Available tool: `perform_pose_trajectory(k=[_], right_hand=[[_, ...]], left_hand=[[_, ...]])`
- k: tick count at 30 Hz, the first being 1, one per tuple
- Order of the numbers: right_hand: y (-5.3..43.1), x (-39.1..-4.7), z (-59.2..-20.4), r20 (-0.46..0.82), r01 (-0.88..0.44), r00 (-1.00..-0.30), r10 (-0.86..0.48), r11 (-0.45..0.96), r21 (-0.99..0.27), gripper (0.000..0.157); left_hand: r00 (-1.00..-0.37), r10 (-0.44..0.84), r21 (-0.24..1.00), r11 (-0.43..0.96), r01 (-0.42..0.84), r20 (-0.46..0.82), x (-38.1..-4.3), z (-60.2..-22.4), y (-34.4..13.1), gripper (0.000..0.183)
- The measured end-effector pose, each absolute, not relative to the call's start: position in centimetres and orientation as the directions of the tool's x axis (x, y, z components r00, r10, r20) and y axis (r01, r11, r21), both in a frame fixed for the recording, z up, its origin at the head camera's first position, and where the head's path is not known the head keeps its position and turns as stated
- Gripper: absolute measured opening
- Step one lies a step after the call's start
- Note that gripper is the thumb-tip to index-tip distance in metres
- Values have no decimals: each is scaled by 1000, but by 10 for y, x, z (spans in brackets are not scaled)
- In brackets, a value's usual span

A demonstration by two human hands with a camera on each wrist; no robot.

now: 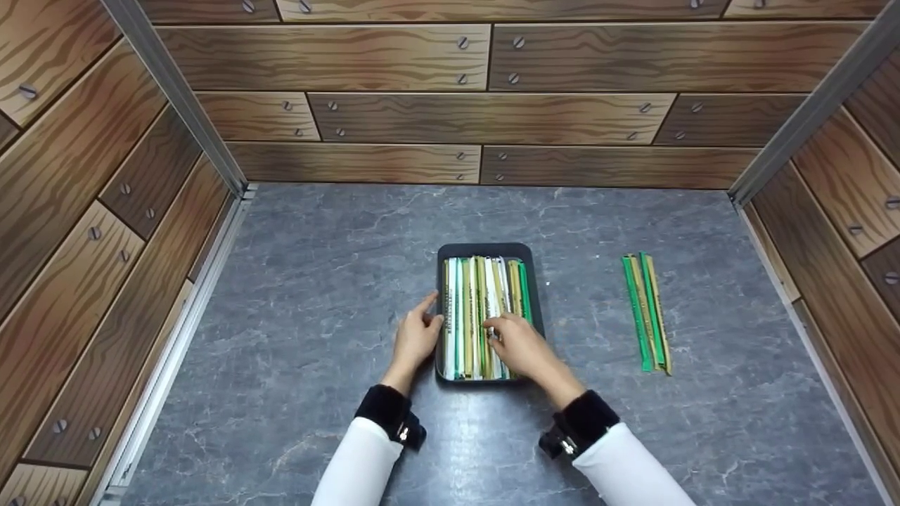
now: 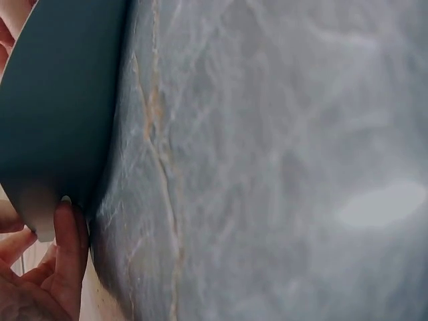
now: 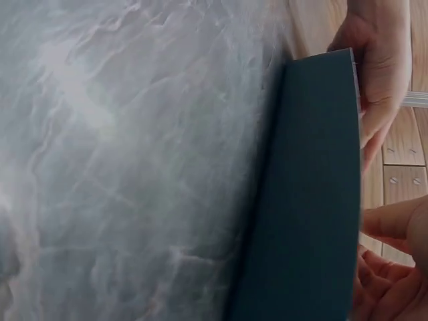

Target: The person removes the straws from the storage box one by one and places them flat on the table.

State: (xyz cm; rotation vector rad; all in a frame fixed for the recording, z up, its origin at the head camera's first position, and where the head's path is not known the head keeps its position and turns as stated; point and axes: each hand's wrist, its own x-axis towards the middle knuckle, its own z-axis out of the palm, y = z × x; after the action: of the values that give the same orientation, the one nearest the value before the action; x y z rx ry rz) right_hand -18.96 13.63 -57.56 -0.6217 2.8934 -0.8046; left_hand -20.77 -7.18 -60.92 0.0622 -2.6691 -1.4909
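Observation:
A dark rectangular tray (image 1: 536, 309) holds a row of long, thin wrapped sticks (image 1: 470, 302) in white, green and gold. My left hand (image 1: 416, 337) rests at the tray's left side, index finger extended along the wall and thumb at the rim. In the left wrist view, a fingertip (image 2: 65, 210) touches the outer wall. My right hand (image 1: 520, 344) reaches over the right side, curled fingers down on the sticks near the middle. From the right wrist view, the tray's wall hides its fingertips; I cannot tell whether they pinch a stick.
Several loose green and gold sticks (image 1: 645, 313) lie side by side on the grey marbled table (image 1: 316, 267), to the right of the tray. Wood-patterned panels (image 1: 485, 116) wall in the back and both sides, with metal posts (image 1: 186, 105) at the corners.

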Motion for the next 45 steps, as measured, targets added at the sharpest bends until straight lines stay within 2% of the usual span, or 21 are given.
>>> perform_pose_trajectory(k=[5,12,23,33,45], right_hand=[[137,-190,-585,-41,-288,-937,-348,832,-474,43],[138,-192,-590,-49,-268,-945,-325,849,-456,48],[141,-193,-590,-36,-275,-941,-336,823,-497,46],[143,-193,-590,-70,-200,-953,-294,788,-582,44],[149,-188,-578,-64,-173,-956,-288,723,-668,37]], left_hand=[[-997,-68,857,516,-4,37,-207,-609,-72,49],[-998,-63,854,521,-13,23,-207,-608,-72,50],[-998,-56,856,517,1,35,-208,-608,-72,49],[-997,-60,855,519,1,38,-209,-610,-72,49],[-998,-69,855,518,-30,7,-208,-609,-73,50]])
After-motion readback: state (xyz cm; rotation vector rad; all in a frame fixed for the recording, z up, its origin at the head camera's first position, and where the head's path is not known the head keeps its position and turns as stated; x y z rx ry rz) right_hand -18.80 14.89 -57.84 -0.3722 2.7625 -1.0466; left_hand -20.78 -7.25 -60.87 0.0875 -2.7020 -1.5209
